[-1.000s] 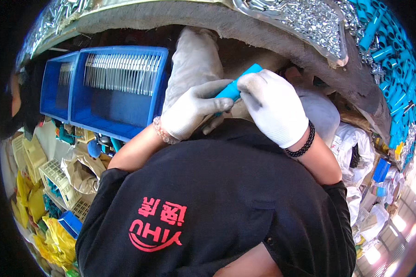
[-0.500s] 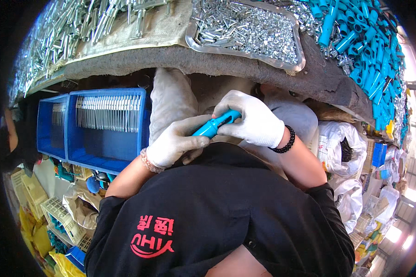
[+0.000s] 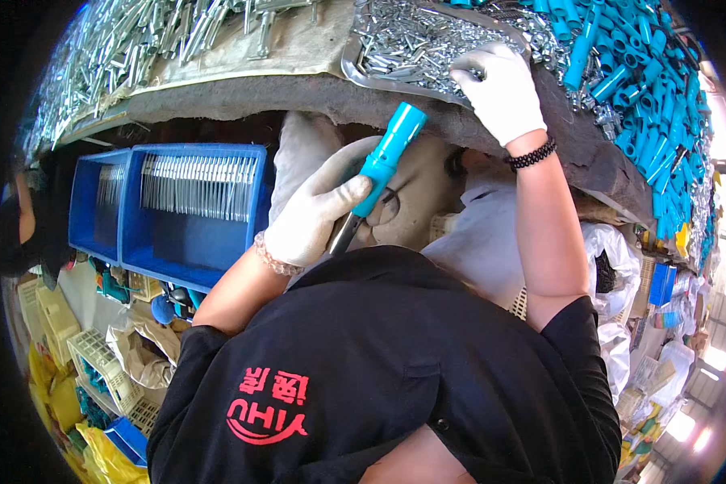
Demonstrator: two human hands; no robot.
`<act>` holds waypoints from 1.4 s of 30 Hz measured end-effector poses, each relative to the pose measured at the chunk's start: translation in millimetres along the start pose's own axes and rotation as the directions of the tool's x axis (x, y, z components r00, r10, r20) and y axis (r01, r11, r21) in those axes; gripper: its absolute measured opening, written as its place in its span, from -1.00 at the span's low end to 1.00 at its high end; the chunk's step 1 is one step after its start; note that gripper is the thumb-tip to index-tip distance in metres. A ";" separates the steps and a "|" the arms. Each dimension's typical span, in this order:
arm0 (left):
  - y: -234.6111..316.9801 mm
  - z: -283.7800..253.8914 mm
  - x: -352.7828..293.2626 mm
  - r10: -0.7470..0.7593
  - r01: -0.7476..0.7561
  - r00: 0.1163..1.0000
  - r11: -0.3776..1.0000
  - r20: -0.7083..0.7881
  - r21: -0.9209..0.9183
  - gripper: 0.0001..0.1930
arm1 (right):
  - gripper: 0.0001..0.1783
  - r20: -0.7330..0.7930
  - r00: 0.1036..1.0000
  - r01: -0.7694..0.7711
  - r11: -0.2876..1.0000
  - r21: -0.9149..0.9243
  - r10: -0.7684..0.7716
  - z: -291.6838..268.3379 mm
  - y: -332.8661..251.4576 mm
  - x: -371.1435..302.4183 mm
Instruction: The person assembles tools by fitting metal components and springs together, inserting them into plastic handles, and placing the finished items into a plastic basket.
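My left hand (image 3: 315,206), in a white knit glove, is closed round a teal plastic tube (image 3: 391,153). The tube slants up to the right, wide end uppermost, and a dark metal rod (image 3: 345,234) sticks out below it. At the table's front, my right hand (image 3: 500,90), gloved too, reaches over the right part of a metal tray (image 3: 411,85) heaped with small shiny metal parts (image 3: 411,40). Its thumb and fingers are bent together near the parts; whatever lies between them is too small to make out.
Long metal pieces (image 3: 161,40) cover the table's left side, and teal tubes (image 3: 645,89) are piled at its right. To my left, blue crates (image 3: 194,254) hold a row of thin metal rods (image 3: 198,185). White sacks (image 3: 613,266) stand on the right.
My right hand has let go of the teal tube and moved up and right to the tray. The left hand has tilted the tube more upright, and the dark rod now shows.
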State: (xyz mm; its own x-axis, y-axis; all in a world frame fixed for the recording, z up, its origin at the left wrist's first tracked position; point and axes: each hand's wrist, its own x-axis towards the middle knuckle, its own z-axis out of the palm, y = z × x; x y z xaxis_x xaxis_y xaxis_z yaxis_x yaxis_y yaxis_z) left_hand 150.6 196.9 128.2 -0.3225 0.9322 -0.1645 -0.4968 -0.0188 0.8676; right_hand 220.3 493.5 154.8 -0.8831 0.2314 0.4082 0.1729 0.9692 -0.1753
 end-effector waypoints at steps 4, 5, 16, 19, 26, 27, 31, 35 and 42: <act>2.0 -4.2 6.1 -0.013 0.016 0.999 0.998 -0.037 0.068 -0.23 | -0.92 -0.273 0.961 0.066 0.993 0.094 -0.038 -9.2 -10.9 -6.9; 5.3 -7.5 6.1 -0.058 0.058 0.998 0.998 0.000 0.001 -0.24 | -0.92 -0.172 0.978 -0.069 0.957 0.282 0.121 -21.6 -26.6 -8.7; -0.5 6.7 7.5 0.068 -0.066 0.997 0.996 -0.033 0.064 -0.37 | -0.78 0.072 0.967 -0.214 0.631 0.745 0.244 -7.1 -118.5 -74.4; -3.5 6.7 7.4 0.108 -0.104 0.993 0.991 -0.038 0.082 -0.40 | -0.76 -0.013 0.985 -0.117 0.721 0.683 0.172 -0.7 -113.1 -77.7; -15.4 3.9 -0.1 0.162 -0.164 0.986 0.971 0.029 0.171 -0.50 | -0.25 0.683 0.724 -0.683 -0.036 0.730 0.098 11.5 -107.6 -82.0; -16.7 2.2 0.8 0.131 -0.134 0.991 0.987 0.038 0.086 -0.52 | -0.23 0.685 0.729 -0.681 -0.088 0.727 0.021 11.0 -108.4 -82.0; -6.2 4.4 -4.9 0.011 -0.014 0.999 0.996 -0.030 -0.085 -0.54 | -0.43 0.465 0.883 -0.397 0.622 0.675 0.059 -25.0 -99.4 -50.9; -7.3 -2.7 -5.3 -0.091 0.066 0.987 0.982 -0.134 -0.178 -0.52 | -0.77 0.002 0.977 -0.207 0.936 0.284 0.215 -41.7 -43.8 -9.6; -3.0 2.1 -10.0 -0.202 0.106 0.940 0.939 -0.274 -0.328 -0.55 | -0.81 0.057 0.998 -0.017 1.000 -0.012 0.017 -3.5 -13.0 8.3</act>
State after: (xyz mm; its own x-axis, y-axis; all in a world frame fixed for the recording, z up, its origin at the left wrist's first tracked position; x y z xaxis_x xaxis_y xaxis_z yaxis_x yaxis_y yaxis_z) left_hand 157.0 188.4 128.2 -0.4232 0.7814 -0.4586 -0.7650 -0.0371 0.6429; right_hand 212.3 483.1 163.7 -0.9032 0.2430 0.3537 0.1927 0.9661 -0.1716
